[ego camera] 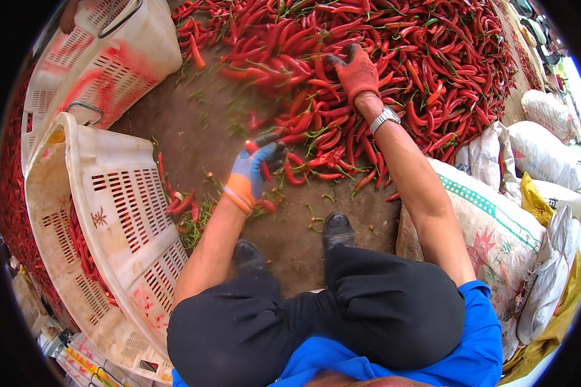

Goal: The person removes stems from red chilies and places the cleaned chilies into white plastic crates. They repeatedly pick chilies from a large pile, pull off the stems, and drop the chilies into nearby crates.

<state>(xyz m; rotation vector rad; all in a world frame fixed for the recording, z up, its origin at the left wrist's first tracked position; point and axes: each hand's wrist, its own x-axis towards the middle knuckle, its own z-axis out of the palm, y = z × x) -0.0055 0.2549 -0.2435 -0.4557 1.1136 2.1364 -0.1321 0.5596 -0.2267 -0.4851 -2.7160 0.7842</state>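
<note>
A large heap of red chili peppers, many with green stems, covers the floor in front of me. My left hand, in a blue and orange glove with dark fingertips, holds a red chili at the heap's near left edge. Loose chilies and green stem bits lie below it. My right hand, in a red glove with dark fingertips, rests over the heap, its thumb and fingers apart. I cannot tell whether a chili is between them. A metal-banded watch is on my right wrist.
A white slotted plastic crate with red chilies inside stands at my left, more crates behind it. Woven sacks lie at my right. Green stems are strewn near my boots. Part of another person's hand shows at the top left.
</note>
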